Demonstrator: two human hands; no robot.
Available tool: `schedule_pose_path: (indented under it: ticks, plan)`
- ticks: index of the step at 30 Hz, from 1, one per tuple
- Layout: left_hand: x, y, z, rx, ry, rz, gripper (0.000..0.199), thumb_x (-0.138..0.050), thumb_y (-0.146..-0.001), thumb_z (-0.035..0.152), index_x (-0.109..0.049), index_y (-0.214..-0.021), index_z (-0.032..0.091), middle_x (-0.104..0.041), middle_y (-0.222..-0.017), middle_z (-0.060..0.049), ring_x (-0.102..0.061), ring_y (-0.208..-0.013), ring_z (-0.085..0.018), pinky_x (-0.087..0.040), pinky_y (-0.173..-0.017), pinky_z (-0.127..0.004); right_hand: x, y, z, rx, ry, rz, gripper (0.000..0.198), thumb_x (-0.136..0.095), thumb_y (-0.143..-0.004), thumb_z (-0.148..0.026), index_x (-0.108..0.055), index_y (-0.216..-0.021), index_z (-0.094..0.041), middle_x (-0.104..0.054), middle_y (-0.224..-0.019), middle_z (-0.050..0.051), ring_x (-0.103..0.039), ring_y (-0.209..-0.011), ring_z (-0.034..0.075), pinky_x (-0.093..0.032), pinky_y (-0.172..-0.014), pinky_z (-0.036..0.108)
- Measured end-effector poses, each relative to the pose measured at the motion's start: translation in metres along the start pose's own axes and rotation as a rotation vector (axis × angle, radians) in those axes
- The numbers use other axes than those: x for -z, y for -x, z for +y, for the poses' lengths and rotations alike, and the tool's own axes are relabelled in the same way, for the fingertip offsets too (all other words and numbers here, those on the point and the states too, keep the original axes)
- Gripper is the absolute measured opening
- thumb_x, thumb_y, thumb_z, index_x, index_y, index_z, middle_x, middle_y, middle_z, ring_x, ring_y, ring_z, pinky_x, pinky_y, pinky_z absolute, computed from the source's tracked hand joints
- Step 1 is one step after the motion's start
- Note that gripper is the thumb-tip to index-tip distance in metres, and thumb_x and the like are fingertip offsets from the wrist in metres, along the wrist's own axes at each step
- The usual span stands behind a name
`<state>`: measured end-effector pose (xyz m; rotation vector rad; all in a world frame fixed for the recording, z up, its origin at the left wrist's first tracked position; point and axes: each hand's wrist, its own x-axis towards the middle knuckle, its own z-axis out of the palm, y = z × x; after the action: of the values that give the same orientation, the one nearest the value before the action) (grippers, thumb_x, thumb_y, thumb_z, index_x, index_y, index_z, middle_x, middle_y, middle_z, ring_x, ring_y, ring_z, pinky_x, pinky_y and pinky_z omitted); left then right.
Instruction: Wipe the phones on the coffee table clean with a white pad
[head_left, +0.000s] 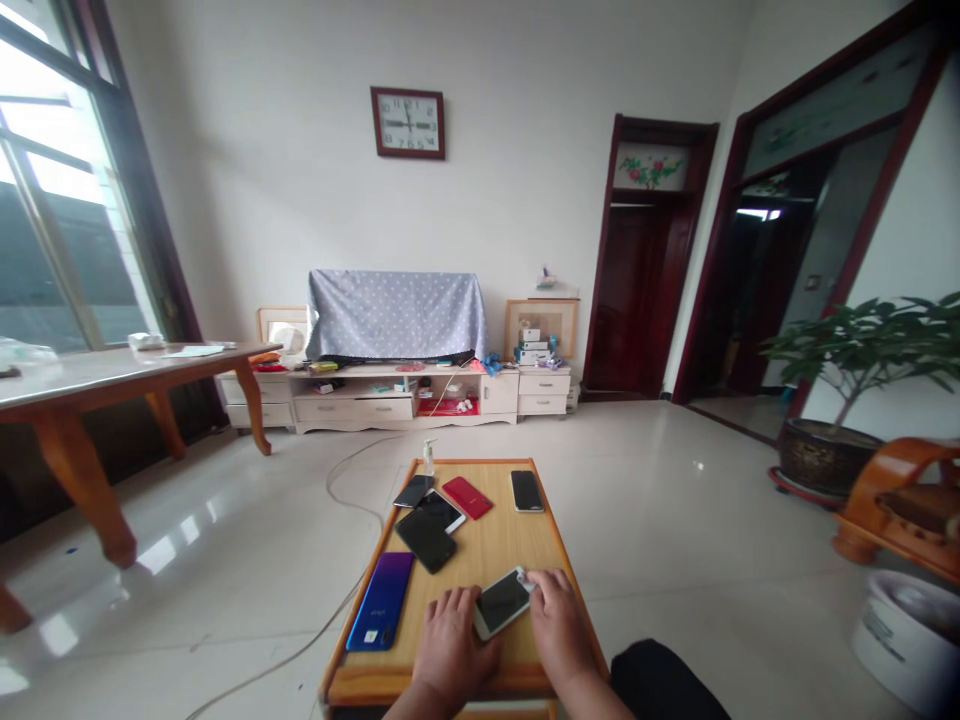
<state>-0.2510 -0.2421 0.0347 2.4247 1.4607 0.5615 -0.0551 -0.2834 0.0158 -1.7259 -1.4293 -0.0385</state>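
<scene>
Fingers [452, 599] of both hands [447, 645] [557, 622] clasp a white phone [502, 603], wooden table [517, 543] beneath, glossy floor [660, 520] around

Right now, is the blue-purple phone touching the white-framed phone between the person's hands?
Apart. The head view shows bare tabletop and the left hand separating the blue-purple phone from the white-framed phone.

Toward eleven o'clock, the wall clock [408, 124] bears numerals, including 10, 11 and 8; toward seven, the blue phone [380, 600] carries lettering too small to read.
</scene>
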Motion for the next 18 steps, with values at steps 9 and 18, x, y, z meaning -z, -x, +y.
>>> schedule_pose_path:
  ticks: [9,18]
  plan:
    - [0.008,0.008,-0.001,-0.046,0.010,0.020,0.046,-0.062,-0.075,0.039,-0.060,-0.119,0.027,-0.065,-0.117,-0.004,-0.053,-0.113,-0.025,-0.033,-0.099,-0.035,0.000,0.017,-0.024,0.137,0.153,-0.153,0.031,-0.044,-0.093,-0.019,-0.072,-0.103,-0.026,-0.071,-0.114,0.005,-0.064,-0.108,0.023,-0.046,-0.099,0.037]
    - [0.004,0.007,-0.005,-0.008,-0.022,-0.042,0.050,-0.055,-0.076,0.028,-0.056,-0.126,0.025,-0.062,-0.124,-0.007,-0.050,-0.118,-0.026,-0.031,-0.101,-0.037,-0.016,0.049,-0.061,0.145,0.141,-0.401,0.047,-0.026,-0.106,-0.038,-0.057,-0.141,-0.028,-0.055,-0.147,0.002,-0.042,-0.142,0.022,-0.020,-0.123,0.046]
